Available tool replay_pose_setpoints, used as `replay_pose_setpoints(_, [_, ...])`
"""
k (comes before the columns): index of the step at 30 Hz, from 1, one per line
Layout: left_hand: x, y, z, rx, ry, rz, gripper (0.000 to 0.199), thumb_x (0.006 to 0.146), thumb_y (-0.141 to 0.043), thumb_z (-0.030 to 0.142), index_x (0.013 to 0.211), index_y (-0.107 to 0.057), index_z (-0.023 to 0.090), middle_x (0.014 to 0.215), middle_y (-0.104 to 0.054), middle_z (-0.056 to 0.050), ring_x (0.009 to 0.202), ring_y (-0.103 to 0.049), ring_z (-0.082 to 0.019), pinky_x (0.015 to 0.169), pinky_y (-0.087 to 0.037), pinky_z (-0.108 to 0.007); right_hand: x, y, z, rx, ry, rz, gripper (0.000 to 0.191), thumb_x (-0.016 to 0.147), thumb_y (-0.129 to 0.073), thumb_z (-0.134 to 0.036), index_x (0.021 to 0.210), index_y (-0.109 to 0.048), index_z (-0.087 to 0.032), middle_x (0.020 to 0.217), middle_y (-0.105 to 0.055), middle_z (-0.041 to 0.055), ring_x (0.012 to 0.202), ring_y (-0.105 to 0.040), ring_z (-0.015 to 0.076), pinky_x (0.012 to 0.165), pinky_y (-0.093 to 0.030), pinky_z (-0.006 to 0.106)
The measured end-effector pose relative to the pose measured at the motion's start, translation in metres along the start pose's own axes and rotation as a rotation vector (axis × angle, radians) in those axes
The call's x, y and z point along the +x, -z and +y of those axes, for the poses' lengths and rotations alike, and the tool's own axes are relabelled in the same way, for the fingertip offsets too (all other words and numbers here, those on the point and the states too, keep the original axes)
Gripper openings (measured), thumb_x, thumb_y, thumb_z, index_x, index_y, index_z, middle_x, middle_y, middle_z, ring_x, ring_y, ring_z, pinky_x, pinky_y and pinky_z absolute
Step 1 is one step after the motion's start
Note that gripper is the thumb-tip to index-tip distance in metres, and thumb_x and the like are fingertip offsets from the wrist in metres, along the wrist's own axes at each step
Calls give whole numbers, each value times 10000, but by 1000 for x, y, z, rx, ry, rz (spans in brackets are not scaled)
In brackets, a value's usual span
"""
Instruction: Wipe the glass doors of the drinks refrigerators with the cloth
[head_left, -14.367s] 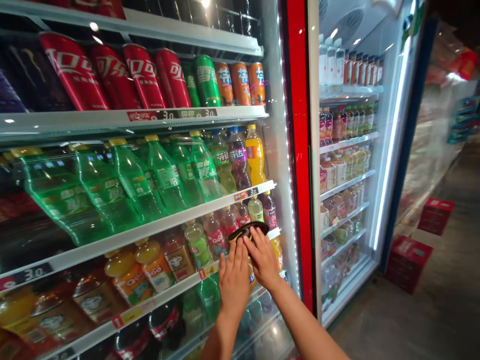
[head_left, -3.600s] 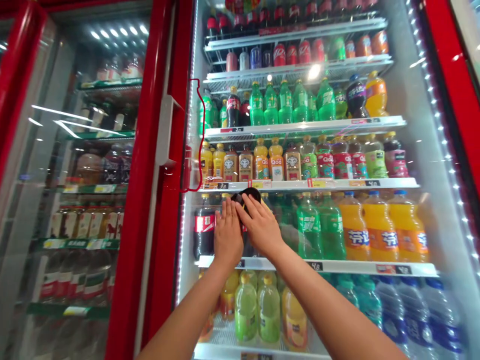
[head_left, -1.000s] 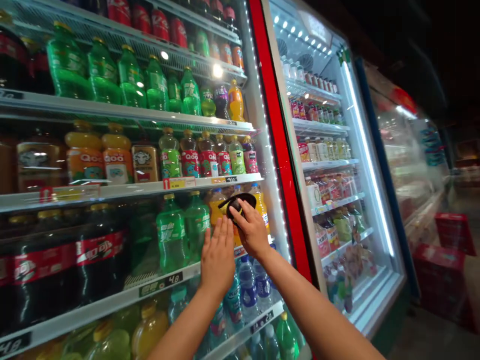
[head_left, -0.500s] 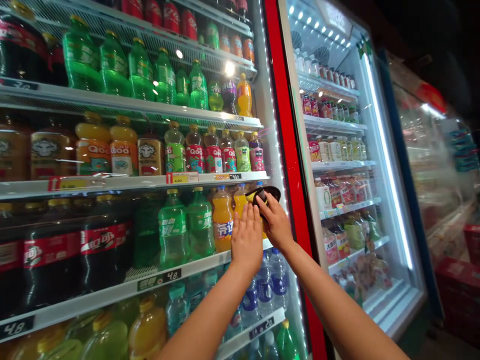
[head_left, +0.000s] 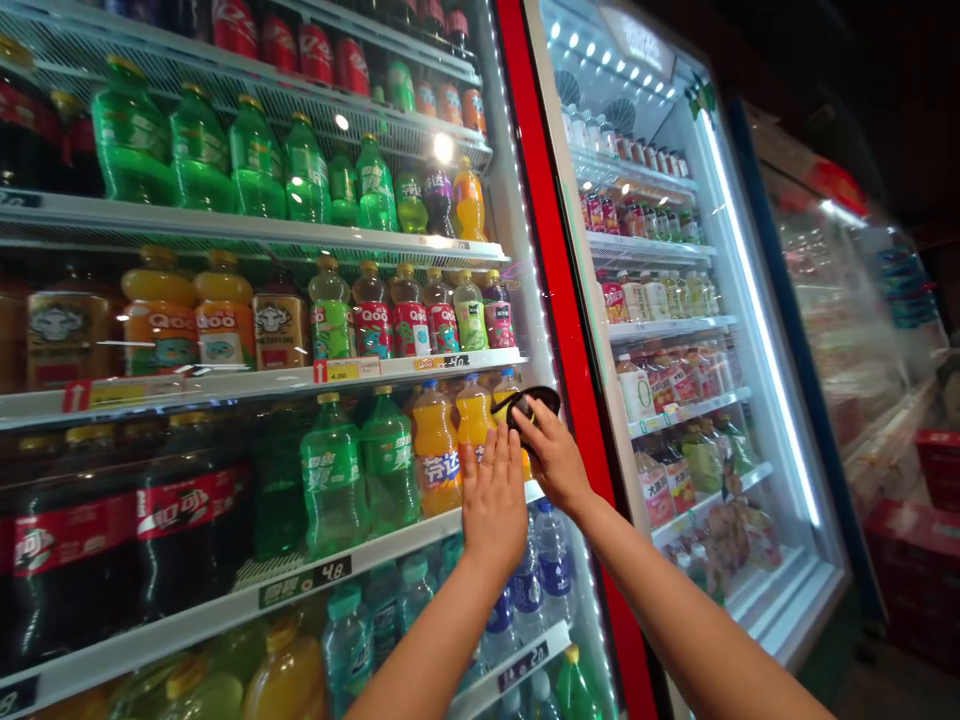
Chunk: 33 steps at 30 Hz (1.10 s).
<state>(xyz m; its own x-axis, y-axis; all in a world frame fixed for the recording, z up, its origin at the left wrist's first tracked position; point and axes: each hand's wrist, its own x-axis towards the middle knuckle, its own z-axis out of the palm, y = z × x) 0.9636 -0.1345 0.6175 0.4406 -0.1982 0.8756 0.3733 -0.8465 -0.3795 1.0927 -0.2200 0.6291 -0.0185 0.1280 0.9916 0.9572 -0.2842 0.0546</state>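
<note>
Flat against the glass door of the drinks cooler, my left hand (head_left: 496,500) has its fingers stretched upward, in front of the orange soda bottles (head_left: 437,450). My right hand (head_left: 553,455) is just right of it, fingers curled round a small black object (head_left: 519,411). A dark oval piece (head_left: 541,399) shows behind the right fingertips; whether it is part of that object I cannot tell. The hands are close together, with green bottles (head_left: 388,455) to their left behind the glass.
A red door frame (head_left: 559,300) runs down right of my hands. Beyond it stands a second lit cooler (head_left: 679,250) with stocked shelves. Large cola bottles (head_left: 187,500) fill the shelf at the left. Red boxes (head_left: 911,550) are stacked at the far right.
The view has shifted, so the cooler shelves appear slightly further left and lower. My right hand and the black object sit slightly lower in view; both hands keep nearly the same pose.
</note>
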Motion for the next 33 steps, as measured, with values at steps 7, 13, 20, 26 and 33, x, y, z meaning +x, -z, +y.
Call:
replay_pose_setpoints(7, [30, -8, 24, -31, -82, -77, 677, 890, -337, 29, 1560, -239, 57, 1651, -242, -126, 1547, -154, -238, 1267, -192, -505, -15, 22, 26, -62, -73, -60, 809, 828, -409, 60, 1533, -387, -336, 1617, -362, 49, 1494, -330, 230, 1164, -407, 478])
replay_pose_setpoints(13, [38, -5, 22, -41, -41, -76, 666, 903, -339, 46, 1562, -244, 71, 1645, -247, -129, 1546, -161, -240, 1264, -192, -507, -21, 11, 15, 10, -109, -4, 836, 839, -474, 8, 1579, -278, -331, 1660, -250, 50, 1514, -278, 248, 1193, -370, 486])
replay_pose_setpoints(20, [-59, -46, 40, -83, -183, 9, 699, 894, -377, 83, 1575, -222, 107, 1634, -297, -85, 1549, -128, -190, 1278, -158, -447, -127, 4, 10, -75, -66, -23, 938, 786, -403, 83, 1592, -197, -351, 1666, -232, 62, 1513, -280, 240, 1133, -442, 496])
replay_pose_setpoints(26, [-2, -23, 41, -118, -115, -116, 651, 918, -331, 84, 1562, -237, 59, 1644, -242, -116, 1551, -119, -218, 1276, -131, -494, -71, 13, 18, -34, -112, -19, 852, 837, -431, 31, 1590, -240, -319, 1672, -217, 59, 1529, -234, 241, 1199, -348, 484])
replay_pose_setpoints(33, [-47, -21, 37, -81, -73, -114, 648, 911, -352, 71, 1555, -278, 72, 1619, -320, -119, 1542, -175, -217, 1279, -149, -468, -107, 1, -6, -43, -138, -115, 762, 898, -434, -29, 1585, -260, -308, 1661, -250, 82, 1537, -201, 250, 1175, -371, 523])
